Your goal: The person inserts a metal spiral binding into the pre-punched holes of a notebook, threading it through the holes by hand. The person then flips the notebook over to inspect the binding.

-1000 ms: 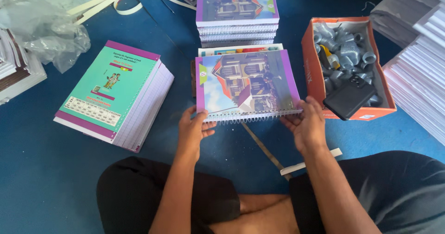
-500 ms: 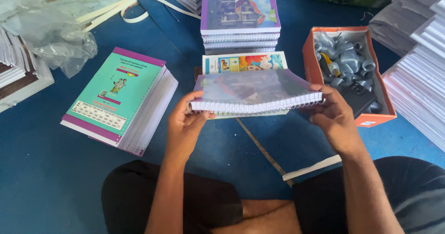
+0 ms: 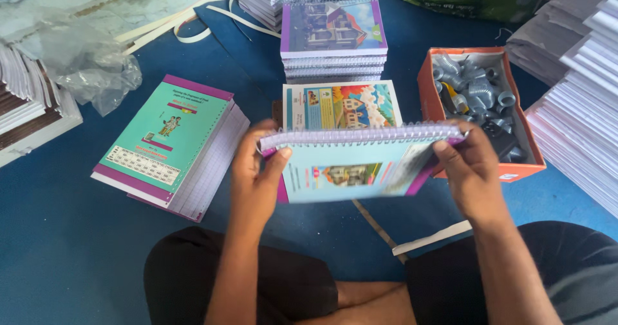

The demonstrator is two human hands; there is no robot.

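Observation:
I hold a spiral-bound notebook (image 3: 351,167) in both hands above my lap, its light-blue back cover facing me and the wire spine along the top. My left hand (image 3: 257,173) grips its left end, thumb on the cover. My right hand (image 3: 470,170) grips its right end. Just beyond it lies a flat sheet or cover with a colourful house picture (image 3: 341,105), and behind that a stack of finished notebooks with purple-edged house covers (image 3: 335,38).
A stack of teal-covered pads with purple borders (image 3: 170,144) lies to the left. An orange box of grey fittings (image 3: 479,103) stands on the right, white paper stacks (image 3: 576,125) beyond it. Crumpled plastic (image 3: 84,61) sits far left on the blue floor (image 3: 58,228).
The notebook has been flipped over: its house-picture front faced me, then it went edge-on, and now the light-blue back cover faces me with the spine on top.

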